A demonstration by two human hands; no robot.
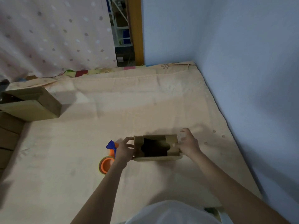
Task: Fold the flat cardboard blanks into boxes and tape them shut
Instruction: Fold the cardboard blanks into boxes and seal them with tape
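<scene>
One small brown cardboard box (157, 147), open-topped with a dark interior, stands on the mattress (145, 97). The left hand (125, 148) and right hand (188, 143) grip its opposite ends. One tape dispenser (108, 157) lies just left of it.

We count two hands, a left hand (125, 148) and a right hand (188, 143), and one open box (157, 147) between them. There's one tape dispenser (108, 157), orange and blue. Over at the left edge we see one finished box (32, 105) on top of a stack of boxes (8, 135), maybe three or four, too dark to tell.
</scene>
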